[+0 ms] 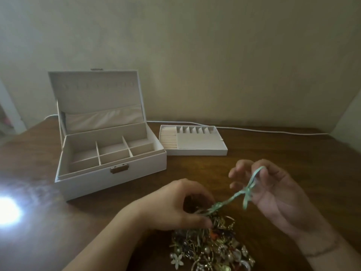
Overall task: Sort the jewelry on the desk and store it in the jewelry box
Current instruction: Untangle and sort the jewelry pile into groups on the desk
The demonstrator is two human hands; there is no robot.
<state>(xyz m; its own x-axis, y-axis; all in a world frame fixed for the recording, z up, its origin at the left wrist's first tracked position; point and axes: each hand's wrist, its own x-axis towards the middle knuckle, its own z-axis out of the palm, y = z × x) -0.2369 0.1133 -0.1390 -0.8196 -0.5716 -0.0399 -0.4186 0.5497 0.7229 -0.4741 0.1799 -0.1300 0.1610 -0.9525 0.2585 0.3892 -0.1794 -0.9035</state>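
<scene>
Hands work at the near jewelry pile (213, 249): right hand (273, 194) pinches a green cord (237, 196) aloft, left hand (175, 206) grips its tangled end, jewelry box (109, 153) open far left.

We see bare brown wooden desk (273, 153) right of the white removable tray (195, 151); the white open jewelry box (109, 173) blocks the left.

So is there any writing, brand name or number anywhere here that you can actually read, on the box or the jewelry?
None: no readable text shows anywhere.
Jewelry box: plain white, no lettering; its metal clasp is too small and blurred to show any mark.
Tray beside it: plain, no label.
Jewelry pile: too tangled and blurred for any stamp.
Green cord, stretched between both hands: no tag visible.
</scene>
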